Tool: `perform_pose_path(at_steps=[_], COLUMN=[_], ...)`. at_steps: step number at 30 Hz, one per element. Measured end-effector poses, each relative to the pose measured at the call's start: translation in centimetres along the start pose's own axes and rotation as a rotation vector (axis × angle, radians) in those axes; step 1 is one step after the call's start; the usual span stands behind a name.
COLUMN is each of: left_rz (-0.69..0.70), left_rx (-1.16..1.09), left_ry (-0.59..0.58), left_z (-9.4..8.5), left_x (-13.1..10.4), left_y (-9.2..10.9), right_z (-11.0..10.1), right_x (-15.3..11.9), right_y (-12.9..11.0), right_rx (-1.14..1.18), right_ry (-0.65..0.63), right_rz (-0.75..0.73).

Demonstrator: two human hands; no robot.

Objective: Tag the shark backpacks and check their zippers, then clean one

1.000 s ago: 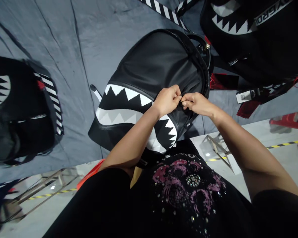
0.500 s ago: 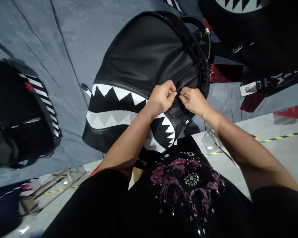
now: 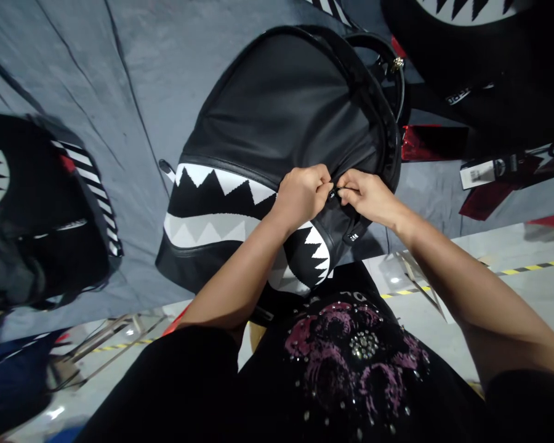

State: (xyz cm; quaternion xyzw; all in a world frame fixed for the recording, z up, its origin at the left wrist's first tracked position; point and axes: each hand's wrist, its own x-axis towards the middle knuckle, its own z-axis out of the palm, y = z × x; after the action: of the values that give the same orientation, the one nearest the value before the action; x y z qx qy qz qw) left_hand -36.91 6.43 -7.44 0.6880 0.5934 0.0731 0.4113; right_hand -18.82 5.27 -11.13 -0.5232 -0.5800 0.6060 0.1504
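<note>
A black backpack (image 3: 277, 104) with a white and grey shark-teeth print lies on the grey cloth in front of me. Over its right side, my left hand (image 3: 303, 194) is closed in a pinch at a small dark zipper pull (image 3: 332, 193) with a white mark. Close beside it, my right hand (image 3: 367, 195) pinches the thin dark end of the same pull, fingertips almost meeting those of the left. The fingers partly cover the piece. A second pull with white marks (image 3: 352, 237) hangs lower on the bag.
Another shark-print backpack (image 3: 41, 215) lies at the left, and a larger black bag (image 3: 498, 67) at the upper right. Between bags are a red-and-black packet (image 3: 434, 143) and a white tag (image 3: 477, 175). The cloth-covered table (image 3: 143, 289) ends just before my body.
The view has shifted slightly, so the bags appear a little further right and lower. Both hands keep pinching at the same spot, and the pull's white mark now shows between the fingers.
</note>
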Motion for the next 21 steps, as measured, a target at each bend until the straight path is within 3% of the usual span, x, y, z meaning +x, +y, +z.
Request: perform_pose_path(at_steps=[4,11,17,21], left_rz=[0.007,-0.034,-0.019,-0.002], left_rx=[-0.022,-0.024,-0.049,-0.024], left_ry=[0.011,-0.019,-0.02,-0.022], left_z=[0.0,0.1,-0.1,-0.2], left_x=[0.0,0.1,0.1,-0.1], left_y=[0.2,0.2,0.1,0.2], right_z=[-0.4,-0.7,0.0,0.3], right_x=[-0.4,-0.5,-0.1,-0.1], right_y=[-0.9,-1.5,-1.5,-1.3], right_rx=[0.127,0.138,0.125,0.058], right_ry=[-0.043,-0.048,0.025,0.048], right_rz=[0.031,0.051,0.064,-0.014])
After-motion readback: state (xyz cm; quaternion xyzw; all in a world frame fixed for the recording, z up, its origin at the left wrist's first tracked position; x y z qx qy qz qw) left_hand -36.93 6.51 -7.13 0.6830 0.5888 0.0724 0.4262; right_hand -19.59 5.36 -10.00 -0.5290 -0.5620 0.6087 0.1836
